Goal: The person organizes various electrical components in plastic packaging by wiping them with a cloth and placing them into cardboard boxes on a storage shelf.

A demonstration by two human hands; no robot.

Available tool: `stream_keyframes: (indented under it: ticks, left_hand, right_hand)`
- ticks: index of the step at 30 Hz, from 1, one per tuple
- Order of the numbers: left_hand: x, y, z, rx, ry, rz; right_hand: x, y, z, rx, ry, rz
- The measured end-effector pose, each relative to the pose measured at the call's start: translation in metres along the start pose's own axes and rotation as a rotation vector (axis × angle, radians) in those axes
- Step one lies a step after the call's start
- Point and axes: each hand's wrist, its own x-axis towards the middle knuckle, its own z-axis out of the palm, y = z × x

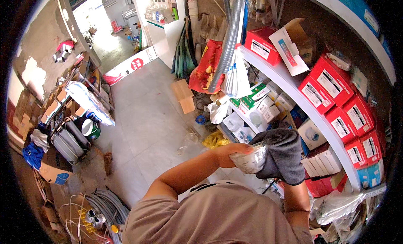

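Observation:
My left hand [233, 154] grips the near end of a clear plastic packet [252, 160] with whitish contents that I cannot make out. Against the packet's right side lies a dark grey cloth [280, 152], bunched up and draped down to my right wrist. The cloth hides my right hand; only the right forearm [296, 196] shows below it. Both hands are held in front of my chest, close to the shelf unit. Past the cloth, a white box with a picture on it [312, 135] stands on a lower shelf.
A curved-looking white shelf edge [283, 77] runs down my right, with red Honyar boxes [330, 80] stacked on it. Grey corrugated hose [231, 39] hangs ahead. Yellow plastic bag [217, 140] lies on the floor. Coiled grey pipe [107, 203] and a bucket [90, 129] are at left.

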Motion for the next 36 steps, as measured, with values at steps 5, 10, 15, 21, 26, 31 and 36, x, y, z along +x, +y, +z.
stream_keyframes:
  ticks: [5,10,15,21,26,31,36]
  left_hand:
    - [-0.011,0.000,-0.007,0.084,0.030,0.138]
    - [-0.019,0.021,0.017,0.358,0.326,0.572]
    - [0.012,0.016,0.013,1.423,0.738,0.801]
    - [0.011,0.014,0.035,0.850,0.673,0.876]
    - [0.006,0.023,0.046,0.372,0.414,0.801]
    - [0.016,0.015,0.046,0.076,0.162,0.657]
    - [0.017,0.020,0.048,-0.033,0.291,0.626]
  right_hand:
    - [-0.009,0.005,-0.007,-0.286,0.217,-0.041]
    - [-0.027,0.005,-0.018,-1.256,0.164,-0.022]
    - [-0.019,-0.009,0.037,-1.791,0.128,-0.287]
    - [-0.012,0.013,0.026,-0.233,0.466,-0.035]
    - [-0.013,0.004,0.013,-1.187,0.313,0.161]
    - [-0.011,0.021,0.012,-1.268,0.343,-0.149]
    - [-0.018,0.031,0.010,-1.610,0.389,0.168]
